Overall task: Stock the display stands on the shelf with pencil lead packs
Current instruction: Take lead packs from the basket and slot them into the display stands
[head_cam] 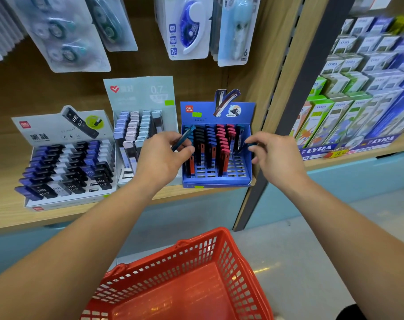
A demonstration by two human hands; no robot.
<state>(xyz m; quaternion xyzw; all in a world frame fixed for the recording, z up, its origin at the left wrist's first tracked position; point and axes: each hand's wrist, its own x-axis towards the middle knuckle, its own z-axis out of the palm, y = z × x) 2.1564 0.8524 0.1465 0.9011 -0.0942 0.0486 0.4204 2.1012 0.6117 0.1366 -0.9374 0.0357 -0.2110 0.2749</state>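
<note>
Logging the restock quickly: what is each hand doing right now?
Left hand: grips a teal lead pack over the blue display stand.
Right hand: pinches a second teal pack at the stand's right side.

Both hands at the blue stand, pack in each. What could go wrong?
1. The blue stand sits at the shelf's front edge; pressing packs in could slide it off.
2. Left hand pinches a teal pack, right hand a dark pack; either could drop.
3. Standing packs beside them could get knocked over.

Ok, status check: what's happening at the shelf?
Left hand pinches teal pack. Right hand pinches second pack. Blue stand, front slots open. Nothing blocking.
</note>
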